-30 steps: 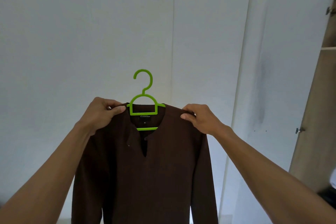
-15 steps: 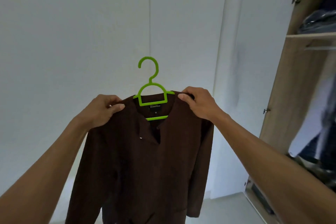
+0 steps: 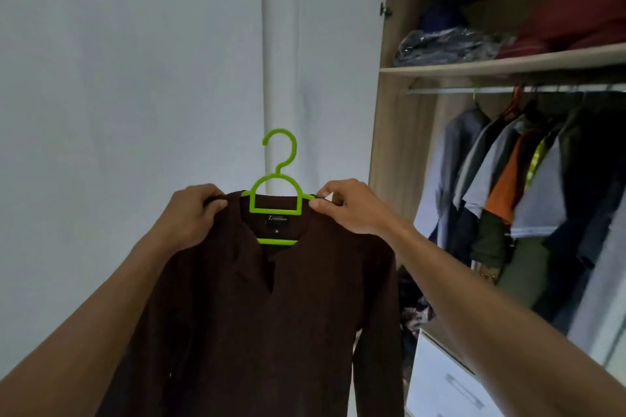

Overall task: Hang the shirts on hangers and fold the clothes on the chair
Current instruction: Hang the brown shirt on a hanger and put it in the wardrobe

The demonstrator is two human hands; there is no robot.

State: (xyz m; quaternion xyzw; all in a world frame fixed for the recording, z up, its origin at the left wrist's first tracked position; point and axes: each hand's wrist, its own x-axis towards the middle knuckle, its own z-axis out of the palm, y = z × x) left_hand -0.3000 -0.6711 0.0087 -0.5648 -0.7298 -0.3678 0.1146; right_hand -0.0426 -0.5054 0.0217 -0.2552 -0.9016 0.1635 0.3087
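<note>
From the head camera we see a brown shirt (image 3: 271, 315) on a green hanger (image 3: 276, 200), held up in front of a white wall (image 3: 118, 78). Our left hand (image 3: 189, 217) grips the shirt's left shoulder; our right hand (image 3: 349, 206) pinches the right shoulder at the hanger's arm. To the right stands an open wardrobe (image 3: 393, 145), with clothes hanging from its rail (image 3: 508, 89).

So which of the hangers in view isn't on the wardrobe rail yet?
The green hanger inside the brown shirt, held up by both hands; the others hang on the rail.
</note>
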